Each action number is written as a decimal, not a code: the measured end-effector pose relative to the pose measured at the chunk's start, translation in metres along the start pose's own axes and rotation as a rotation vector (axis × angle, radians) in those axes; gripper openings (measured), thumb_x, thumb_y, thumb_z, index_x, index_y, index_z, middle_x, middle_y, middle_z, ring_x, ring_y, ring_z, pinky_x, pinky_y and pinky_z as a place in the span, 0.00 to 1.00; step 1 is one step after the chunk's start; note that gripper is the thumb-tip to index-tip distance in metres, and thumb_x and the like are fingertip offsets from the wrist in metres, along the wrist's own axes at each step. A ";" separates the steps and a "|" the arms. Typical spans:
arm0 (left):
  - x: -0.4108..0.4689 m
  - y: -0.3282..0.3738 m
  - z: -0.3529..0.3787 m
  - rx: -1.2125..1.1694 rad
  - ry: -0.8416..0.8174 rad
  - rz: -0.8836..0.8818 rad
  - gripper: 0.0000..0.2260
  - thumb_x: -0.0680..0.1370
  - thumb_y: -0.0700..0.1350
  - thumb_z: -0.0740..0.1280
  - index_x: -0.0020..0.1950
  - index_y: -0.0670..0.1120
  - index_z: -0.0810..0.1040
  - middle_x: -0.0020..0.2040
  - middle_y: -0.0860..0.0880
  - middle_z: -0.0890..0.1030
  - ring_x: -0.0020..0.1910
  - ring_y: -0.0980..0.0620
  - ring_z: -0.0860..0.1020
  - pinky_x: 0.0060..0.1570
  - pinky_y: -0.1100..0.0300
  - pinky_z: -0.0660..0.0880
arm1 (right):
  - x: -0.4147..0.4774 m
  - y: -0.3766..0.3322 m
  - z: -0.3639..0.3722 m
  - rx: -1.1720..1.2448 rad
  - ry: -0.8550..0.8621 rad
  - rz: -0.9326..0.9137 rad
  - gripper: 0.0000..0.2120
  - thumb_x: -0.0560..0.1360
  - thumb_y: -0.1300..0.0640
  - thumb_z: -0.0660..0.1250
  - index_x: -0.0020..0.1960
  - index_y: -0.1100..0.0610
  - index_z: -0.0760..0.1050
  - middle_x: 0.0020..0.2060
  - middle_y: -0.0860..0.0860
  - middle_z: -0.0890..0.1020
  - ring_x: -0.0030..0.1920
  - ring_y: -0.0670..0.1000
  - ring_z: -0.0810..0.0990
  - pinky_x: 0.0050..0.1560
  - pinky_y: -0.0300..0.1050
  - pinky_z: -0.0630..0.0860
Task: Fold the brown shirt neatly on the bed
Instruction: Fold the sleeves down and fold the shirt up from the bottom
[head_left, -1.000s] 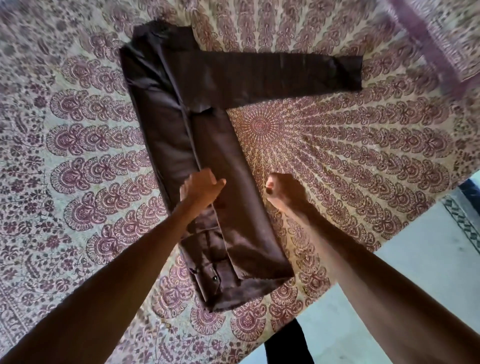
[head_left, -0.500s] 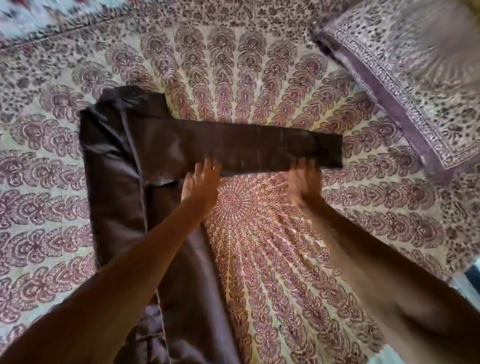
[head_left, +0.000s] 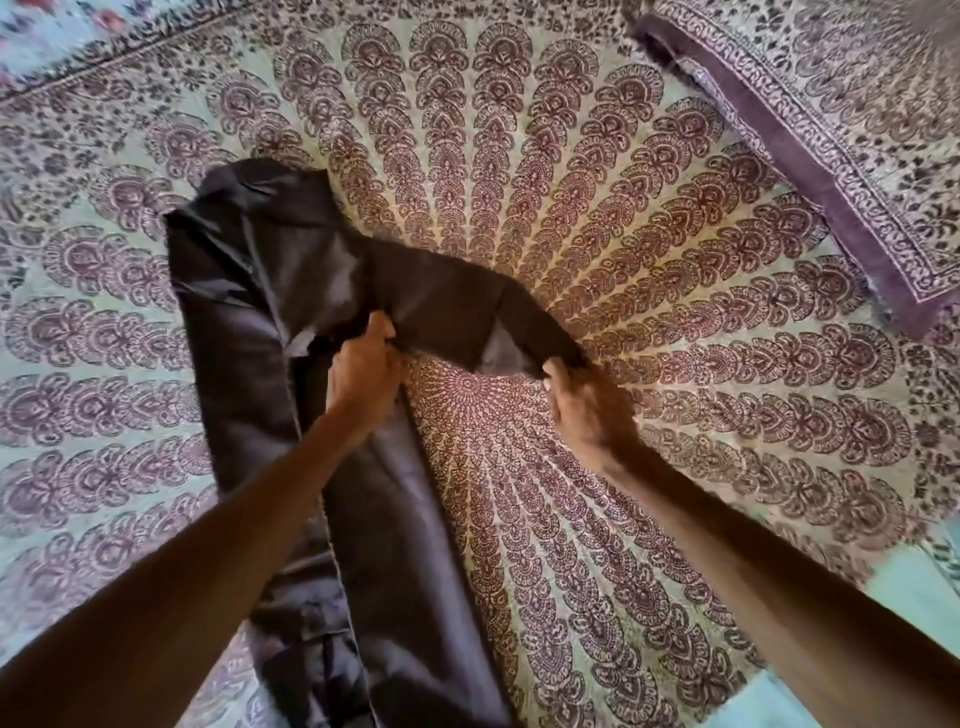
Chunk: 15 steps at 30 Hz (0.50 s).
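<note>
The brown shirt lies on the bed, its body folded into a long narrow strip running from the upper left toward me. One sleeve sticks out to the right and is lifted off the bed, bent partway along. My left hand pinches the sleeve's lower edge close to the body. My right hand grips the sleeve's far end near the cuff and holds it above the mandala print. The shirt's lower part is hidden behind my left forearm.
A pillow in matching purple print lies at the upper right. The bed's near edge and pale floor show at the lower right. The patterned bedsheet stretches wide to the left of the shirt and beyond it.
Both hands went from resting flat at the sleeve's edge to gripping it. The sleeve, flat and straight before, is now raised and bent, its end pulled toward me.
</note>
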<state>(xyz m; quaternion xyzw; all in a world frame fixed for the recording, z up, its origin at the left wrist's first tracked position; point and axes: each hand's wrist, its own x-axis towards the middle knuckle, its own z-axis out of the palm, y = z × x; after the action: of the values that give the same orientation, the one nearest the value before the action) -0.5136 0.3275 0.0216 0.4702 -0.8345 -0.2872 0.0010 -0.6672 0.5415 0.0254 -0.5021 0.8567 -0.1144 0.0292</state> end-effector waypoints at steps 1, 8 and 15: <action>-0.007 -0.009 -0.005 -0.177 0.034 -0.056 0.10 0.74 0.44 0.56 0.54 0.51 0.69 0.41 0.40 0.81 0.40 0.38 0.80 0.41 0.48 0.78 | -0.015 -0.016 0.002 0.052 -0.027 -0.014 0.17 0.68 0.65 0.74 0.54 0.60 0.74 0.30 0.50 0.80 0.24 0.42 0.66 0.27 0.31 0.66; 0.001 -0.067 -0.017 -0.879 0.153 -0.646 0.06 0.69 0.54 0.66 0.42 0.55 0.79 0.44 0.48 0.80 0.47 0.43 0.80 0.54 0.41 0.78 | -0.083 -0.119 0.008 0.246 -0.177 -0.110 0.08 0.73 0.55 0.72 0.52 0.53 0.79 0.25 0.49 0.79 0.21 0.49 0.76 0.21 0.35 0.61; -0.043 -0.092 -0.049 -0.577 0.167 -0.343 0.19 0.71 0.35 0.70 0.60 0.47 0.75 0.49 0.51 0.78 0.45 0.54 0.77 0.39 0.72 0.70 | -0.132 -0.202 0.020 0.327 -0.518 -0.061 0.15 0.76 0.47 0.65 0.61 0.49 0.75 0.43 0.52 0.85 0.42 0.55 0.83 0.40 0.47 0.78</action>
<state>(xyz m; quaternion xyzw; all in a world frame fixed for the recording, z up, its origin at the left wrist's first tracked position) -0.4043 0.3019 0.0305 0.6060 -0.6247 -0.4678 0.1539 -0.4264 0.5583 0.0432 -0.5287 0.7755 -0.1200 0.3237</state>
